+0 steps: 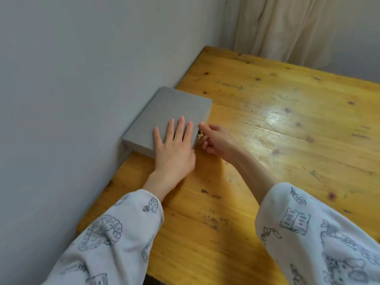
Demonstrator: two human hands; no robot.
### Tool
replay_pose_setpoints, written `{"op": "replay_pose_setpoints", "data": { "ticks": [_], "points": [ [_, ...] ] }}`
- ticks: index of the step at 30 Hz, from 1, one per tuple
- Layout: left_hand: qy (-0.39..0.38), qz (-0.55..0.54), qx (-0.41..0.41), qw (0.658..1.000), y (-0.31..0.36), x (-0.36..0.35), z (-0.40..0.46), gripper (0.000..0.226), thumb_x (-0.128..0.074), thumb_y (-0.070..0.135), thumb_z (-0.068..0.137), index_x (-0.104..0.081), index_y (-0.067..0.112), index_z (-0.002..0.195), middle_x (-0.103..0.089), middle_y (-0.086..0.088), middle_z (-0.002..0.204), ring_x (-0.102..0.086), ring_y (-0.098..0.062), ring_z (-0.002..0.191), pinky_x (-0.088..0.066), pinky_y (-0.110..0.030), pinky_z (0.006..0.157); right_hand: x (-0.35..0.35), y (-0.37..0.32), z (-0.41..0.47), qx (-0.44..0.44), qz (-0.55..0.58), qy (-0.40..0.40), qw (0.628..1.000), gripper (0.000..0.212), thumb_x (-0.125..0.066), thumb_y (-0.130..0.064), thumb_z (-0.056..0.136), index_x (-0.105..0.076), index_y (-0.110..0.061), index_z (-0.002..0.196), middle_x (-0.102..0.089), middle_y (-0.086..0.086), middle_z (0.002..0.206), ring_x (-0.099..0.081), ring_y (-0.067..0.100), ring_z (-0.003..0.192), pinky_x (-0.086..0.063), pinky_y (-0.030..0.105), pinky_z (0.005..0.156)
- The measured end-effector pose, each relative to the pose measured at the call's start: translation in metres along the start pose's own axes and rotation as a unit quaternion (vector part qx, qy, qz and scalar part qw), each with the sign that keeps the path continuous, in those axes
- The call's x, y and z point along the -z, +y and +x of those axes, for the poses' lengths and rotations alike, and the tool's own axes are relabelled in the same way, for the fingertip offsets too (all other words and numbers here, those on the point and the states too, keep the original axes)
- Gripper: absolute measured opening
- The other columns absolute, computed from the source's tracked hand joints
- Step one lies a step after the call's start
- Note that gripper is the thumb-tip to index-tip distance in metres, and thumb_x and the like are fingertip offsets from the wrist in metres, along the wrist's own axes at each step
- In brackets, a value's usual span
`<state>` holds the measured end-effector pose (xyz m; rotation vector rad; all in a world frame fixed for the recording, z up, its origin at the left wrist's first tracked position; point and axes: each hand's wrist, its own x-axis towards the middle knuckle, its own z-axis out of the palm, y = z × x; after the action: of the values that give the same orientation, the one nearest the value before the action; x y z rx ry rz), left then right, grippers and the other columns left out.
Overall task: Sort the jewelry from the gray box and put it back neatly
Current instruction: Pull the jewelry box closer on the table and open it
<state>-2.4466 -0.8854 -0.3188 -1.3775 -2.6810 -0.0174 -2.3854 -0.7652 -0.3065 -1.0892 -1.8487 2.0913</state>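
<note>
A flat gray box [170,108] lies closed on the wooden table [267,120], pushed against the wall at the table's left edge. My left hand [174,145] rests flat on the lid's near right part, fingers straight and spread. My right hand [216,140] is at the box's right side. Its thumb and forefinger pinch a small dark metal clasp [199,132] on that side, while the other fingers curl under. No jewelry shows; the box's inside is hidden.
A gray wall [82,79] runs along the left side of the table. A cream curtain [287,27] hangs behind the far edge. The worn tabletop stretches to the right and toward me.
</note>
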Motion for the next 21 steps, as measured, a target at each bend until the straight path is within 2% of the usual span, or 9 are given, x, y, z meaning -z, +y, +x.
{"op": "replay_pose_setpoints", "data": {
  "ticks": [2, 8, 11, 14, 18, 21],
  "points": [
    [-0.005, -0.001, -0.008, 1.0, -0.002, 0.0, -0.001, 0.069, -0.037, 0.037, 0.092, 0.0, 0.017, 0.146, 0.001, -0.005, 0.156, 0.0, -0.026, 0.143, -0.004, -0.057, 0.109, -0.001, 0.004, -0.002, 0.025, -0.031, 0.01, 0.999, 0.022, -0.045, -0.03, 0.096, -0.054, -0.011, 0.098, -0.049, 0.001, 0.064, -0.045, 0.01, 0.05, -0.033, 0.015, 0.038],
    [-0.017, -0.025, -0.065, 0.997, -0.009, 0.004, -0.024, 0.066, -0.033, 0.041, 0.094, 0.003, 0.023, 0.146, 0.007, 0.002, 0.156, 0.006, -0.018, 0.143, 0.001, -0.052, 0.111, -0.003, 0.023, -0.031, 0.065, -0.137, 0.069, 0.986, 0.019, -0.041, -0.025, 0.094, -0.052, -0.015, 0.081, -0.052, 0.0, 0.06, -0.047, 0.01, 0.047, -0.035, 0.019, 0.041],
    [-0.012, -0.065, -0.113, 0.991, -0.014, 0.007, -0.046, 0.062, -0.034, 0.045, 0.093, -0.005, 0.03, 0.146, 0.002, 0.01, 0.155, 0.004, -0.01, 0.142, 0.003, -0.046, 0.113, 0.0, 0.042, -0.063, 0.091, -0.182, 0.086, 0.975, 0.023, -0.043, -0.025, 0.093, -0.055, -0.01, 0.08, -0.054, 0.0, 0.059, -0.049, 0.011, 0.046, -0.04, 0.025, 0.046],
    [0.017, -0.119, -0.142, 0.983, -0.012, 0.01, -0.069, 0.055, -0.042, 0.045, 0.091, -0.021, 0.038, 0.142, -0.012, 0.019, 0.152, -0.004, -0.002, 0.141, 0.002, -0.039, 0.115, -0.004, 0.064, -0.1, 0.141, -0.219, 0.117, 0.958, 0.027, -0.045, -0.025, 0.094, -0.056, -0.007, 0.075, -0.057, 0.001, 0.057, -0.052, 0.015, 0.048, -0.046, 0.034, 0.056],
    [0.054, -0.157, -0.174, 0.971, -0.012, 0.013, -0.09, 0.05, -0.054, 0.038, 0.088, -0.038, 0.037, 0.135, -0.029, 0.02, 0.147, -0.016, -0.001, 0.139, -0.006, -0.037, 0.115, -0.009, 0.078, -0.129, 0.139, -0.209, 0.117, 0.961, 0.03, -0.049, -0.027, 0.093, -0.054, -0.014, 0.066, -0.058, -0.004, 0.052, -0.053, 0.01, 0.043, -0.044, 0.025, 0.052],
    [0.064, -0.171, -0.177, 0.967, -0.015, 0.017, -0.095, 0.049, -0.056, 0.033, 0.088, -0.042, 0.032, 0.135, -0.033, 0.013, 0.147, -0.02, -0.007, 0.139, -0.007, -0.037, 0.115, -0.007, 0.073, -0.133, 0.122, -0.187, 0.095, 0.97, 0.029, -0.05, -0.029, 0.093, -0.059, -0.01, 0.072, -0.061, -0.004, 0.054, -0.054, 0.01, 0.046, -0.04, 0.02, 0.05]
  ]
}}
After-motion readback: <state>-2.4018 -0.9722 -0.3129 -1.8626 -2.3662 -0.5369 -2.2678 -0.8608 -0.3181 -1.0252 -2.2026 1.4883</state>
